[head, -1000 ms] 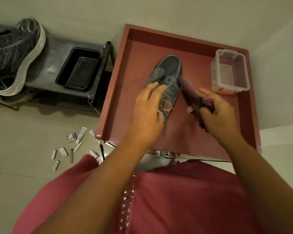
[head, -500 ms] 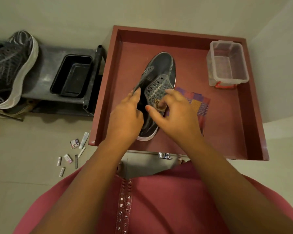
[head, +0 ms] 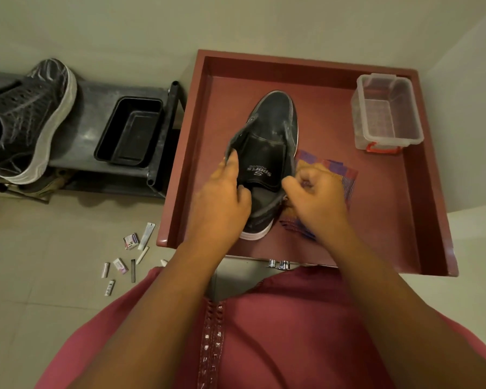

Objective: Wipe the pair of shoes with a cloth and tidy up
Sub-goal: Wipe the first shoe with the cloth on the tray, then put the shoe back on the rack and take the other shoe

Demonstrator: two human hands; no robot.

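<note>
Shoe [head: 267,153] clamped between left hand [head: 222,200] and right hand [head: 317,197], toe pointing away from both; cloth [head: 340,175] unheld beneath the right, the nearer.

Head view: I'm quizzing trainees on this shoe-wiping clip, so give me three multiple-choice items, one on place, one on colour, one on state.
1. Where does the cloth lie?
A. In the clear box
B. On the red tray, under the right hand
C. On the floor

2. What colour are the clear box's latches?
A. Red
B. Blue
C. Green

3. What do the hands do to the shoe?
A. Lift it
B. Spread its opening
C. Nothing

Key: 1 B, it is on the red tray beneath the right hand; 2 A, a red clip shows; 3 B, left hand and right pull the collar apart.
</note>
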